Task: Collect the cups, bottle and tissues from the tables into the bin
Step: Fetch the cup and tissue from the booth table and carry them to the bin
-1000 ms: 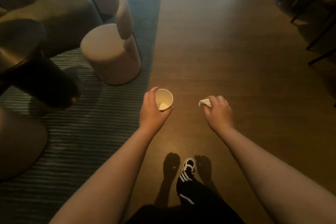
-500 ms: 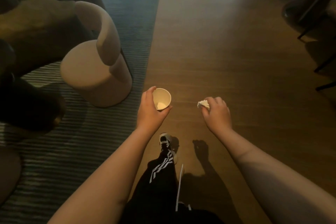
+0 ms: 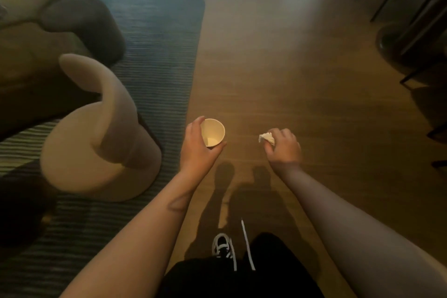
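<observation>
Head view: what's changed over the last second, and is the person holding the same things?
The person has walked forward along the rug's edge: the beige stool has slid nearer and lower left, and the far wall and curtains have come into sight. Nothing was picked up or let go. The left hand still grips the paper cup, the right hand still pinches the crumpled tissue, both held out over the wooden floor.

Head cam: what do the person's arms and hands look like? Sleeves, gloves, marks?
Both forearms are bare, no sleeves in view. Left hand and right hand wear no gloves, and no rings or watch show. The left forearm carries a dark, loop-shaped mark below the wrist.
</observation>
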`<control>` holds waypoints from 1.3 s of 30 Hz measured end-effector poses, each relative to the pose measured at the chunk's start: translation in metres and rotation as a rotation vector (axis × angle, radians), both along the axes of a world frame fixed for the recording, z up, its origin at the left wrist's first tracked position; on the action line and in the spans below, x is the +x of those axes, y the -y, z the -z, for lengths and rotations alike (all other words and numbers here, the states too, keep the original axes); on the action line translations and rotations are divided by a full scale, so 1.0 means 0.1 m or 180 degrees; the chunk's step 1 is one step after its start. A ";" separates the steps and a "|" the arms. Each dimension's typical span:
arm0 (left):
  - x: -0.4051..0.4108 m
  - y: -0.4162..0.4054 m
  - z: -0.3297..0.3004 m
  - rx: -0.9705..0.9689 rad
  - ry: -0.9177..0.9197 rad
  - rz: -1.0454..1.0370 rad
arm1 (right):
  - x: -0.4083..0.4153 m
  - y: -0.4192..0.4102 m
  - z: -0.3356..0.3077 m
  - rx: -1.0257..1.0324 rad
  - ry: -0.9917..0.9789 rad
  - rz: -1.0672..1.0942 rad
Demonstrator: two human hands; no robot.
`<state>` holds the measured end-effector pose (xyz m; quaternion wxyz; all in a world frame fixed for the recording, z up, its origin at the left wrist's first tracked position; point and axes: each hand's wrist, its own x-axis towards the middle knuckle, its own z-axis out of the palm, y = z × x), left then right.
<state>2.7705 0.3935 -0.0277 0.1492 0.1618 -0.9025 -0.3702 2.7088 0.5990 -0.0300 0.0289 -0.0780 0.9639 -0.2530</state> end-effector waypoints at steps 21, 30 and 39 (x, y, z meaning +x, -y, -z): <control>-5.50 -0.29 -0.03 0.0179 0.0056 -0.0145 | -5.50 -0.16 0.12 -0.0037 0.0055 -0.0137; -7.38 0.21 0.22 0.0247 0.0085 -0.0430 | -7.50 0.32 0.29 -0.0081 0.0054 -0.0284; -9.74 1.19 0.26 0.0228 0.0029 -0.0617 | -9.90 1.37 0.33 0.0052 0.0176 -0.0490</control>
